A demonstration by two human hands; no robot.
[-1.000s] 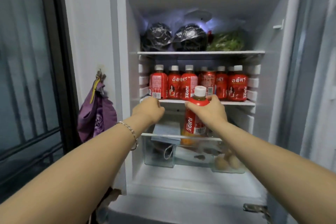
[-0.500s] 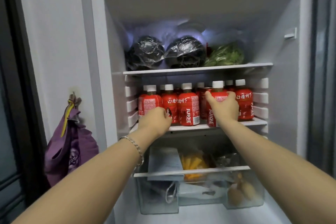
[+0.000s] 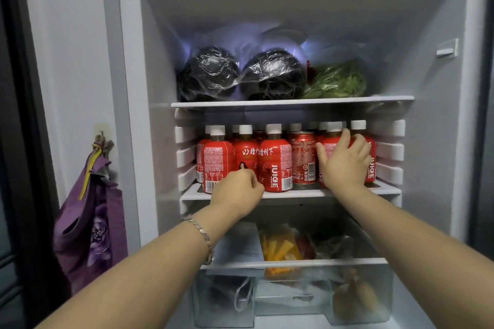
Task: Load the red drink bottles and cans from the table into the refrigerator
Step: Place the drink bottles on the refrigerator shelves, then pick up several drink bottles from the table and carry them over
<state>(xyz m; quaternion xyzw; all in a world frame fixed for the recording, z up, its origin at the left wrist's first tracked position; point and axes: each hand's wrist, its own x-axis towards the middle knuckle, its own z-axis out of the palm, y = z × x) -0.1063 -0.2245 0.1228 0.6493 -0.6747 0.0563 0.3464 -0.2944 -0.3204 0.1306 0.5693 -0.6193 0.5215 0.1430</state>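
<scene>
The open refrigerator has a middle shelf packed with several red juice bottles with white caps and a red can. My right hand grips a red juice bottle that stands upright on the shelf's right part, between the can and the far-right bottle. My left hand has its fingers curled at the shelf's front edge, against the base of the second bottle from the left. No grip on that bottle shows.
The top shelf holds two black wrapped bundles and bagged greens. Below, a clear drawer holds bagged food. A purple bag hangs on the wall to the left.
My right hand carried the bottle up from below the shelf and set it in the row's right part. The view moved closer. My left hand stayed curled at the shelf's front.
</scene>
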